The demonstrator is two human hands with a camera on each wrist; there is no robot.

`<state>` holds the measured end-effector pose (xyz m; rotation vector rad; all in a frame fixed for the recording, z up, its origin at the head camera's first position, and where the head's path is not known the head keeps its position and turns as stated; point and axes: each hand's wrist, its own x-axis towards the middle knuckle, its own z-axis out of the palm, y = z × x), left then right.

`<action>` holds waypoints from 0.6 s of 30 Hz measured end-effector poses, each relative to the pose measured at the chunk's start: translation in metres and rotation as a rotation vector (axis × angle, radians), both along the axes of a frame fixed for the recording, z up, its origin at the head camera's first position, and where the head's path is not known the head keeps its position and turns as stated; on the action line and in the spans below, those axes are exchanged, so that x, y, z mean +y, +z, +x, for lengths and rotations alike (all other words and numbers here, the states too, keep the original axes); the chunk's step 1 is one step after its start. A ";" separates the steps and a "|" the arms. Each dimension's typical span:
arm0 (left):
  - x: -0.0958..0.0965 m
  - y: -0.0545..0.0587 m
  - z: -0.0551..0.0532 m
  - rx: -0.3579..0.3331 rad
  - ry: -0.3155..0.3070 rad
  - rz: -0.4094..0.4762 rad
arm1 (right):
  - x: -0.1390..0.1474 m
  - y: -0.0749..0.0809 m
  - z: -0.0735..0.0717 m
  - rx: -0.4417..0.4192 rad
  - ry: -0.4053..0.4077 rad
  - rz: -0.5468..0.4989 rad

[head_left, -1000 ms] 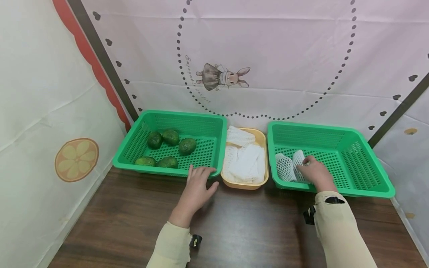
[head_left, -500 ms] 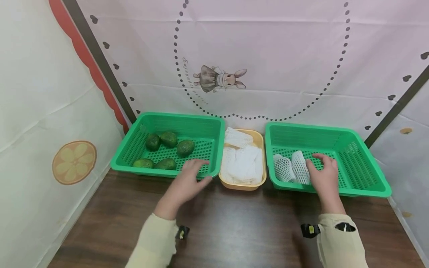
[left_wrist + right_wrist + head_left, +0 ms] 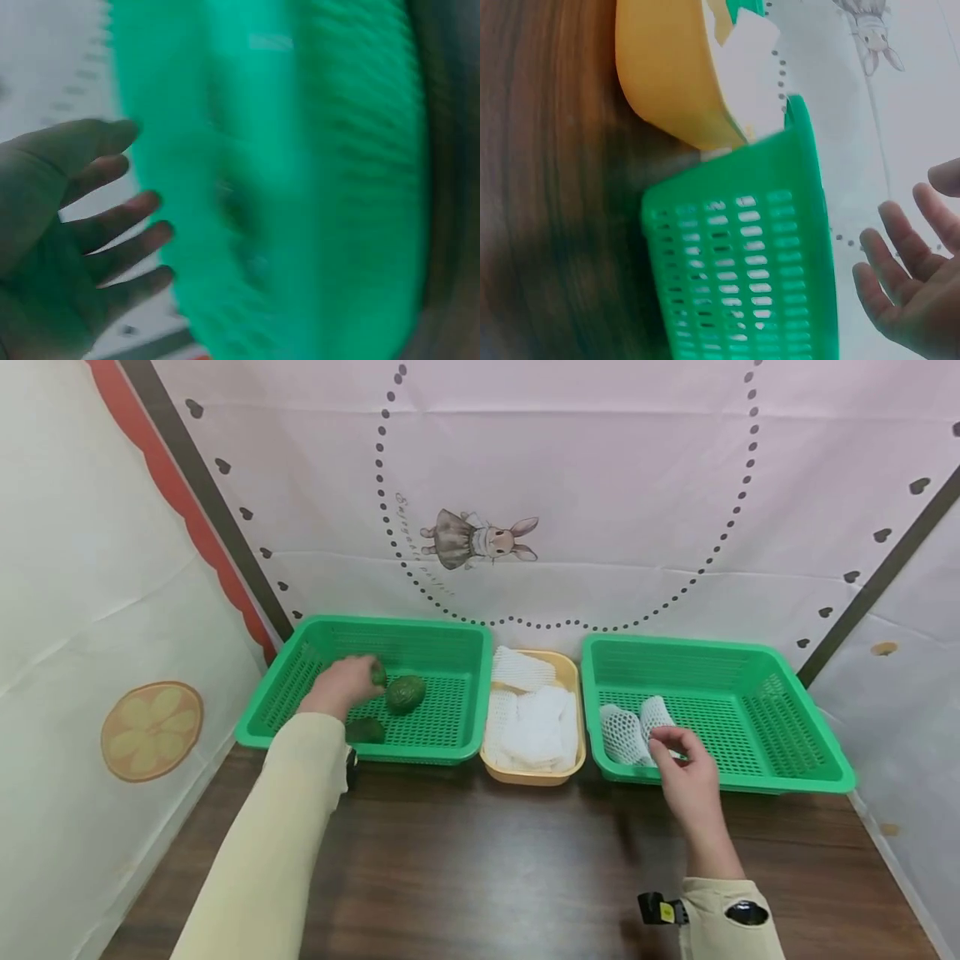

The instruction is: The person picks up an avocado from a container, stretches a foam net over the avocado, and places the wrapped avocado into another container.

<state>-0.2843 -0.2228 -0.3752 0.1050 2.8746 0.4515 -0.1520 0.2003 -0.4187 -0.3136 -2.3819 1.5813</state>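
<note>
In the head view my left hand (image 3: 345, 685) is over the left green basket (image 3: 480, 693), above the avocados. One avocado (image 3: 405, 694) lies to the right of its fingers, another avocado (image 3: 365, 730) is below it, and the edge of an avocado (image 3: 379, 674) shows at the fingertips. Hand and forearm hide the others. The blurred left wrist view shows the fingers apart, holding nothing. My right hand (image 3: 686, 768), with loosely bent fingers, is at the front rim of the right green basket (image 3: 780, 718). Beside it lie two bulging white foam net sleeves (image 3: 623, 737).
Between the baskets stands a yellow tray (image 3: 573, 677) with several flat white foam nets (image 3: 536, 727). All three containers stand on a dark wooden table (image 3: 465, 860), against a printed cloth backdrop (image 3: 600, 485).
My left hand has moved left from the left basket's front right corner to over the avocados. My right hand has come away from the foam net sleeve and back toward the front rim.
</note>
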 end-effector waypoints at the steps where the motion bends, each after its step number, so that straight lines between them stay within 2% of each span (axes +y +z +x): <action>1: -0.005 -0.007 0.001 -0.076 0.007 -0.012 | -0.003 -0.002 0.000 0.002 0.007 -0.009; 3: -0.013 -0.019 0.005 -0.202 0.041 -0.008 | -0.009 -0.005 0.000 -0.004 0.012 -0.028; 6: -0.021 -0.034 0.013 -0.289 0.086 -0.001 | -0.015 -0.009 0.001 -0.009 0.025 -0.046; 11: -0.024 -0.049 0.015 -0.255 0.064 -0.039 | -0.020 -0.012 0.003 -0.015 0.035 -0.070; 18: -0.022 -0.058 0.011 -0.192 0.010 -0.034 | -0.022 -0.013 0.003 -0.040 0.034 -0.080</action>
